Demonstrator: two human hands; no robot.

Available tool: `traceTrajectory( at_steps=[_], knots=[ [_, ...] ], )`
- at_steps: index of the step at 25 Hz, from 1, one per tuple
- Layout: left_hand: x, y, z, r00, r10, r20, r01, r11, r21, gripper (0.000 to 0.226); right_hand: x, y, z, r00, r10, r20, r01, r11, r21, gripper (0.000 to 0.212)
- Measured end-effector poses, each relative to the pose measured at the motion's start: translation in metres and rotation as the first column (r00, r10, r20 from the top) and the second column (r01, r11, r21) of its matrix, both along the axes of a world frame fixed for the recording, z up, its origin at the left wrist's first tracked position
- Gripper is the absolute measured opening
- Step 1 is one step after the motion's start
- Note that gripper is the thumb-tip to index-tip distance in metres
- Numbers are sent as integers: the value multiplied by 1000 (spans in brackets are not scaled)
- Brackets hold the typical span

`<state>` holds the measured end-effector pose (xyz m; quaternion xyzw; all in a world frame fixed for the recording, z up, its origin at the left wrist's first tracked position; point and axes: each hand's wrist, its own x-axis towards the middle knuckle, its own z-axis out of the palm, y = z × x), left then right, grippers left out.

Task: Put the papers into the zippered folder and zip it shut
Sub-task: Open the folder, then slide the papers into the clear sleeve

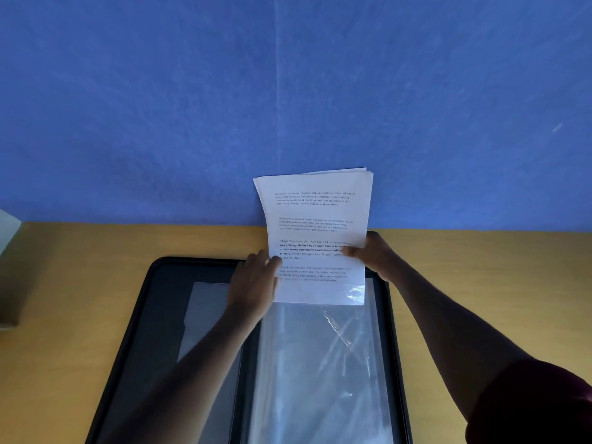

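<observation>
Progress: zippered folder (pixel 150 315) lies open on the counter (pixel 80 251); papers (pixel 315 232) not yet inside, zipping left to do.
Left hand (pixel 253 280): fingers (pixel 256 259) curled on the sheets' left edge.
Papers: upright above the clear sleeve (pixel 320 363), bottom edge at its mouth.
Right hand (pixel 374 254): pinches the right edge.

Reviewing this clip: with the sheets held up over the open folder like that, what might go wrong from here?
1. The papers are several loose sheets, fanned at the top right corner; they may splay or catch going into the clear plastic sleeve.
2. The left hand and right hand hold only the side edges and the stack bows, so a sheet might slip or crease.
3. The sleeve looks wrinkled and limp; its mouth may fold shut inside the folder.
</observation>
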<state>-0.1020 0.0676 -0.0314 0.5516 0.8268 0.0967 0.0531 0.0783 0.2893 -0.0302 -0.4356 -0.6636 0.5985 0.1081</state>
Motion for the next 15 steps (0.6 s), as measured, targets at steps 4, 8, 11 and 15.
traceTrajectory(
  at_steps=[4, 8, 11, 15],
  knots=[
    [44, -25, -23, 983, -181, 32, 177, 980, 94, 53, -6, 1, 3, 1000, -18, 21, 17, 998, 61, 29],
    [72, -43, -45, 983, -173, 55, 177, 981, -83, 83, -16, 11, 13, 992, -127, -7, 126, 979, 158, 23],
    [78, -48, -50, 984, -175, 38, 179, 974, -141, 89, -21, 11, 14, 992, -119, 49, 108, 977, 186, 26],
    [80, -46, -49, 984, -174, 25, 176, 974, -140, 89, -8, 2, 6, 988, -72, 138, 55, 991, 122, 27]
  ],
)
